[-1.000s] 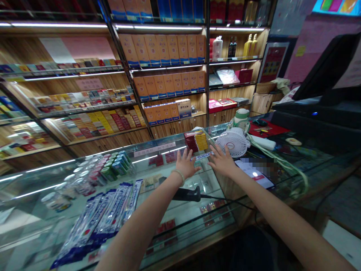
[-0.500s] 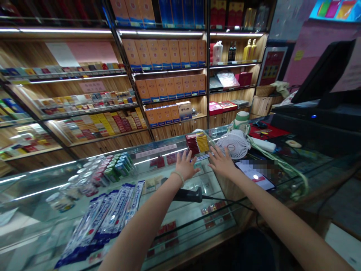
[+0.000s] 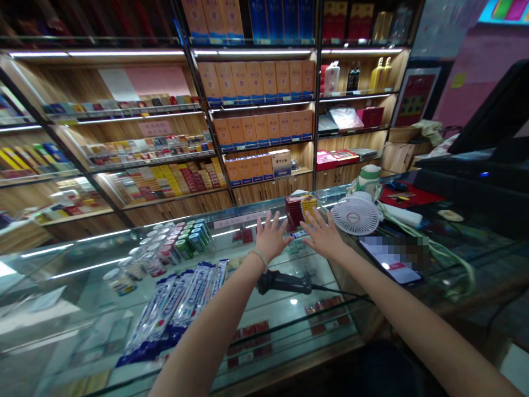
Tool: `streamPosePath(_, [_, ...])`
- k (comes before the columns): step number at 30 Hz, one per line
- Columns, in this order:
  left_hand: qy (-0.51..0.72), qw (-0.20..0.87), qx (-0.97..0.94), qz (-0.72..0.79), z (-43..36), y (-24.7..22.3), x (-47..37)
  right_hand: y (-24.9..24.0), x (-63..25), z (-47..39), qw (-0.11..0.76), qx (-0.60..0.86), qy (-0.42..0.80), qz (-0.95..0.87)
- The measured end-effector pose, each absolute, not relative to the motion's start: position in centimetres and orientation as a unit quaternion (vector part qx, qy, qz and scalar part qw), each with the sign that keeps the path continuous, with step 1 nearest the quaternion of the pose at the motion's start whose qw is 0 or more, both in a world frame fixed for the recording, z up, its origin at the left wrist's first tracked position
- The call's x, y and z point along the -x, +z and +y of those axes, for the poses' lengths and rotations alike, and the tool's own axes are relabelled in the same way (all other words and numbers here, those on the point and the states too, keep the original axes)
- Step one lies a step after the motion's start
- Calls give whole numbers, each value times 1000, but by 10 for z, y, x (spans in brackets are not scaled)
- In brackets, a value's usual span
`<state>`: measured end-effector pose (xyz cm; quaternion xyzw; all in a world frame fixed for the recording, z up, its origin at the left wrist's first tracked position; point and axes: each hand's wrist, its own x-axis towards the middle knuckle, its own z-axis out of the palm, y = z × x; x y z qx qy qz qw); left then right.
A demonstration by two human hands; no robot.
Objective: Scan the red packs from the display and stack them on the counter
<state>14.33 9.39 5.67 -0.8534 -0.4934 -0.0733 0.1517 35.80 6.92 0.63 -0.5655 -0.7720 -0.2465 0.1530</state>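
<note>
My left hand (image 3: 270, 237) reaches over the glass counter, fingers spread, holding nothing. My right hand (image 3: 321, 234) is also open, its fingers fanned out. Beyond the fingertips stands a stack of dark red and yellow packs (image 3: 294, 210); whether a right finger touches it I cannot tell. Between the hands lies a small blue-and-white item (image 3: 298, 234). A black handheld barcode scanner (image 3: 287, 282) with a cord lies below my left hand, partly behind that wrist. Right of my right hand are a white round fan (image 3: 351, 216) and a phone-like screen (image 3: 388, 263), partly blurred out.
Long blue-and-white packets (image 3: 177, 309) and rows of small cylindrical containers (image 3: 192, 238) occupy the counter's left. A green-lidded bottle (image 3: 369, 179), pale green cords (image 3: 448, 251) and a dark monitor (image 3: 491, 113) are on the right. Stocked shelves (image 3: 264, 105) line the wall behind.
The view has turned slightly left, so the counter things appear further right. Both hands sit a little further left relative to the packs and fan, still open.
</note>
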Motion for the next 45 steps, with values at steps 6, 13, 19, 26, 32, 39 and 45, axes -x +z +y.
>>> streamPosePath(6, [-119, 182, 843, -492, 80, 72, -110, 19, -332, 64, 184, 547, -245, -779])
streamPosePath(13, [-153, 225, 823, -499, 52, 80, -61, 39, -295, 50, 237, 532, -232, -779])
streamPosePath(19, [-154, 231, 803, -527, 29, 77, -27, 46, -267, 40, 249, 517, -218, -790])
streamPosePath(26, [-166, 226, 774, -568, 3, 69, 11, 48, -246, 28, 263, 497, -220, -797])
streamPosePath(32, [-161, 230, 753, -595, -23, 63, 46, 47, -228, 12, 264, 481, -202, -811])
streamPosePath(39, [-145, 236, 738, -615, -42, 63, 69, 50, -204, 8, 245, 464, -184, -831])
streamPosePath(45, [-149, 244, 714, -639, -60, 59, 75, 55, -179, 17, 229, 442, -177, -849])
